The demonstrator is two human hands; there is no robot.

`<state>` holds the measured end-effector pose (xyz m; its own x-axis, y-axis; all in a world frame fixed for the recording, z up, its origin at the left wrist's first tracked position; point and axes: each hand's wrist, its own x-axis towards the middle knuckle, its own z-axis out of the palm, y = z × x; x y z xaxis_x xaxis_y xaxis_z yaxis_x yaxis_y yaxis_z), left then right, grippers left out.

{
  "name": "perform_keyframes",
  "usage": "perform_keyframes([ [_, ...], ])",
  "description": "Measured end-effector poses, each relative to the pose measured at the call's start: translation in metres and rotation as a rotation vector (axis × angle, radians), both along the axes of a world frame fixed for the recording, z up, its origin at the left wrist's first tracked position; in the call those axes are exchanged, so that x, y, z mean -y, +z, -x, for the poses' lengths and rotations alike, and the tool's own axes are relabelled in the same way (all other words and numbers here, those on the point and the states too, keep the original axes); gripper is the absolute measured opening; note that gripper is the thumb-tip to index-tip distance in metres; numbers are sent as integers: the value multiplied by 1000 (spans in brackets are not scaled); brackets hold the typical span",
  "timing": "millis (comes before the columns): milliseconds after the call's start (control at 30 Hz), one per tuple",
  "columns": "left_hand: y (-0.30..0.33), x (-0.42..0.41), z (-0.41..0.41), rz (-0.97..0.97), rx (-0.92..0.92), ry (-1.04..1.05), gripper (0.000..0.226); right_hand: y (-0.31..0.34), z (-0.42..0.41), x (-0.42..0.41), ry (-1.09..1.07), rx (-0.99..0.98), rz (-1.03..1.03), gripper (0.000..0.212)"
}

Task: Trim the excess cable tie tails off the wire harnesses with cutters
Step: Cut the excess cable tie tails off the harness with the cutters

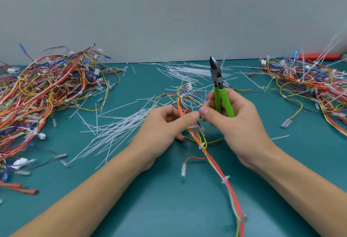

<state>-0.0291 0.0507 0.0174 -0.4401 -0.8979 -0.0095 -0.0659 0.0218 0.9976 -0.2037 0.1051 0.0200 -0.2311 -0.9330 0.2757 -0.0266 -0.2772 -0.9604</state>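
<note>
Mid-frame, above the teal tabletop (169, 208): left hand (161, 129) pinching the wire harness (189, 105), grip clamped on its bundled wires. Right hand (234, 122) at 3 o'clock of it, fingers curled round green-handled cutters (218, 86), blades pointing to 12 o'clock, thumb and forefinger nipping a white cable tie tail (207, 103). Harness trailing toward 5 o'clock. Cut tie tails (116, 133) scattered at 9 o'clock; harness piles at 10 o'clock (47, 90) and 2 o'clock (309, 83).
</note>
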Motion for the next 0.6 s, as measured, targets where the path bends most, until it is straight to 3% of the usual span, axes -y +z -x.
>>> perform_keyframes([
  [200,-1,1,-1,34,21,9,17,-1,-3,-1,-9,-26,-54,16],
  [333,0,2,-1,-24,-8,64,19,3,-3,-3,42,-70,-76,13],
  [433,0,5,-3,-87,-42,89,17,5,3,-4,51,-254,-52,7],
  [600,7,10,-8,-254,-187,145,18,8,20,-6,-30,-677,63,24],
])
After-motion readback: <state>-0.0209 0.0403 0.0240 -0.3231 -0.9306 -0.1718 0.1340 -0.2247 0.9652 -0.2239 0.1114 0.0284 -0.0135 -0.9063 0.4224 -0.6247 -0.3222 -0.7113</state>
